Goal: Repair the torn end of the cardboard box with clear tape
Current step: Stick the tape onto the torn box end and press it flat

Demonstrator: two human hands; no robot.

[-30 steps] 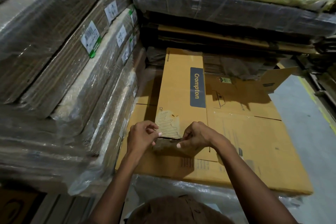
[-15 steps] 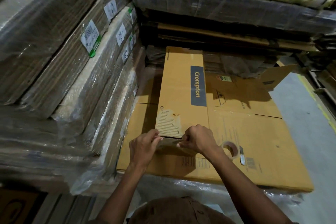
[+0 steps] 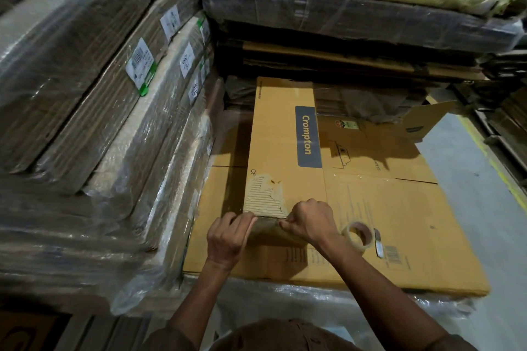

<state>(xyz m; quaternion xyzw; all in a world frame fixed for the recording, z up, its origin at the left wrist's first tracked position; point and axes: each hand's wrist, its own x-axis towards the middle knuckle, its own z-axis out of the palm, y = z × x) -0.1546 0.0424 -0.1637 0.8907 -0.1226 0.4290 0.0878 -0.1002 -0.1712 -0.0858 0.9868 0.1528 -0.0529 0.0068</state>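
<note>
A flattened Crompton cardboard box (image 3: 285,145) lies lengthwise on a wider flattened carton (image 3: 399,222), its near end toward the person at about the middle of the view. At that near end the outer paper is torn away (image 3: 263,195), baring pale corrugated ribs on the left half of the panel. Along the near edge, a strip of clear tape (image 3: 266,226) is stretched between the two hands, touching or just over the box's end; whether it is stuck down cannot be told.

The left hand (image 3: 228,239), at 7 o'clock from the tear, has its fingers curled, with thumb and fingertips pinching the left end of the strip. The right hand (image 3: 309,222), at 5 o'clock from the tear, is fisted, its thumb and forefinger pinching the right end.

A roll of clear tape (image 3: 358,238) lies on the wider carton just beside the right wrist, at 3 o'clock from the hands. Next to it, farther right, lies a small dark tool (image 3: 377,245), too indistinct to name, near a printed barcode (image 3: 393,253).

At 9 to 11 o'clock stand plastic-wrapped bundles of flat cardboard (image 3: 99,122) bearing white labels (image 3: 141,63). At 12 to 1 o'clock more wrapped bundles (image 3: 356,17) are stacked. Grey floor (image 3: 479,179) shows at 3 o'clock.
</note>
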